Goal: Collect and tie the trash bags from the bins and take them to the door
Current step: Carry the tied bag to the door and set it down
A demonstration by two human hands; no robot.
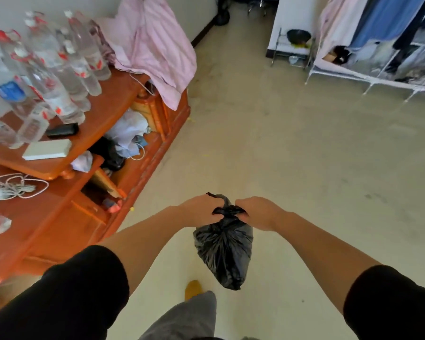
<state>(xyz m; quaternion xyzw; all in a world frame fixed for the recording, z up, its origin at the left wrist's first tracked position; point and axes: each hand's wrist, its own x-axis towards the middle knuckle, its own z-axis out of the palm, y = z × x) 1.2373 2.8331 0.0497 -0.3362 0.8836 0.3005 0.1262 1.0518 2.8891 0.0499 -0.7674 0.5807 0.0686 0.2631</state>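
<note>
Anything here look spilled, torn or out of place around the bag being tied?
Nothing spilled or torn shows. The left hand and right hand grip the neck of the black trash bag, which hangs intact above the floor. Only oddity: a pink cloth draped untidily over the wooden cabinet.

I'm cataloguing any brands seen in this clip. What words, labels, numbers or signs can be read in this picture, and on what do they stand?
No text can be read.
Clear plastic bottles on the wooden cabinet: red and white labels, print too blurred to read.
One bottle's blue label: too blurred to read.
White box and black case: no lettering visible.
Black trash bag, gripped by the left hand and the right hand: plain, no print.
</note>
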